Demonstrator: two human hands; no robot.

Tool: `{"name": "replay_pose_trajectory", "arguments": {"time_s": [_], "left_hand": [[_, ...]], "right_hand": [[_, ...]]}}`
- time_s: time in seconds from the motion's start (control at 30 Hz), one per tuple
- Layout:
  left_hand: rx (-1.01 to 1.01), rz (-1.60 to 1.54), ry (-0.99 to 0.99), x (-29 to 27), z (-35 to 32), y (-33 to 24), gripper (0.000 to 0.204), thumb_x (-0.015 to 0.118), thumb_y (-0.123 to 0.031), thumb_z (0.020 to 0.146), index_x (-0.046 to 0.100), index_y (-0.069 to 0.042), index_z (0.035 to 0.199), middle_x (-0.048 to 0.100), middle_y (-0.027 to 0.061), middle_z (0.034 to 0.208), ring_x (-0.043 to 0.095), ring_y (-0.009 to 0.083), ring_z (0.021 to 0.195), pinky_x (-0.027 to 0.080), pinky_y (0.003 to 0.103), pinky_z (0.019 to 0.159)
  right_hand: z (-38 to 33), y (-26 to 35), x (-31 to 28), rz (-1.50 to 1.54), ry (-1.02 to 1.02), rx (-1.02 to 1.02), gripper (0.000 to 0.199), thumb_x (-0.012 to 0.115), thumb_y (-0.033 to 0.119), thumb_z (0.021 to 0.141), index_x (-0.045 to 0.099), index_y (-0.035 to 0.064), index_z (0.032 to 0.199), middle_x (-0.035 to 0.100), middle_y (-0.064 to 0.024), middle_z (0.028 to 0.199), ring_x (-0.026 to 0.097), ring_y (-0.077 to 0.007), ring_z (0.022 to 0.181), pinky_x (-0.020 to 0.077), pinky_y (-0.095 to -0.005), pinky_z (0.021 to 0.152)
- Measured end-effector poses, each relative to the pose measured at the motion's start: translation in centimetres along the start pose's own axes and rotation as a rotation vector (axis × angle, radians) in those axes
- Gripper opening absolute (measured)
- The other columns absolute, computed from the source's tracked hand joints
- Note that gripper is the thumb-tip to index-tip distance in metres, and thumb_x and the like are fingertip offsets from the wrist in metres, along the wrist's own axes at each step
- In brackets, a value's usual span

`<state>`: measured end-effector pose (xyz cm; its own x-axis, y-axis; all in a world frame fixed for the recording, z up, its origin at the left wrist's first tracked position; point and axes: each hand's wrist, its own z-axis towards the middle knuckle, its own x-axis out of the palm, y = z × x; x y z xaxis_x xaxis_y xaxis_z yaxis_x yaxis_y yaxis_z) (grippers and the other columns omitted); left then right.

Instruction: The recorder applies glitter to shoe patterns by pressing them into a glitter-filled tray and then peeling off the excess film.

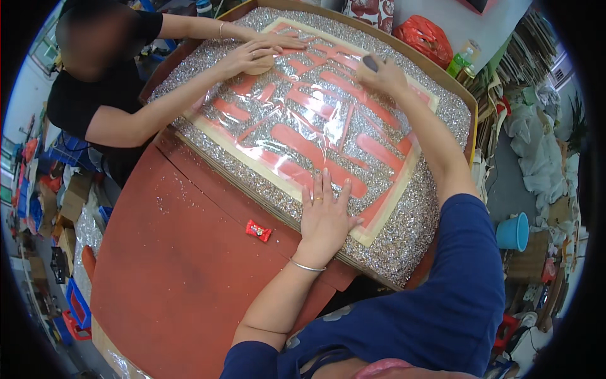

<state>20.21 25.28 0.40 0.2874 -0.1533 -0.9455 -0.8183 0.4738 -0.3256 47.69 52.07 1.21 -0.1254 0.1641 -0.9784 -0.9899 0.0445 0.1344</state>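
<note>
A clear plastic sheet [309, 104] with a pale border covers a pattern of salmon-red shapes and glittering silvery stones. My left hand [325, 211] lies flat on the near edge of the sheet, fingers spread, holding nothing. Farther right, my right hand [388, 79] is closed around a short round beige piece with a dark end [368, 67], resting on the sheet; I cannot tell its exact kind. Sheet and pattern lie in a shallow tray of loose glittering stones [404, 252]. A co-worker's hands [249, 57] press on the far left of the sheet, one over a round beige disc [260, 66].
A red table [189, 271] spreads out at the left, with a small red wrapped packet [258, 230] on it. The tray's raised rim [472, 126] bounds the far right. Beyond are a red plastic bag [424, 41], a green bottle [464, 58] and a blue bucket [512, 232].
</note>
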Motion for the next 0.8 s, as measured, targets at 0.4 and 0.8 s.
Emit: {"name": "replay_pose_trajectory", "arguments": {"time_s": [0.4, 0.8], "left_hand": [[0.011, -0.057, -0.022, -0.1, 0.2, 0.1, 0.079, 0.063, -0.052, 0.079, 0.038, -0.010, 0.141, 0.023, 0.0313, 0.147, 0.025, 0.0429, 0.138, 0.021, 0.056, 0.110], [0.034, -0.056, -0.032, -0.1, 0.4, 0.3, 0.077, 0.063, -0.051, 0.079, 0.039, -0.009, 0.140, 0.025, 0.0332, 0.145, 0.025, 0.0429, 0.138, 0.020, 0.056, 0.110]], "right_hand": [[5.1, 5.7, 1.5, -0.007, -0.058, 0.086, 0.093, 0.061, 0.069, 0.070, 0.036, 0.0148, 0.142, 0.048, -0.0303, 0.124, 0.055, -0.0455, 0.111, 0.0477, -0.0467, 0.091], [6.4, 6.0, 1.1, 0.140, 0.035, -0.035, 0.091, 0.068, 0.063, 0.066, 0.042, 0.0156, 0.139, 0.046, -0.0259, 0.130, 0.052, -0.0418, 0.116, 0.0447, -0.0419, 0.095]]}}
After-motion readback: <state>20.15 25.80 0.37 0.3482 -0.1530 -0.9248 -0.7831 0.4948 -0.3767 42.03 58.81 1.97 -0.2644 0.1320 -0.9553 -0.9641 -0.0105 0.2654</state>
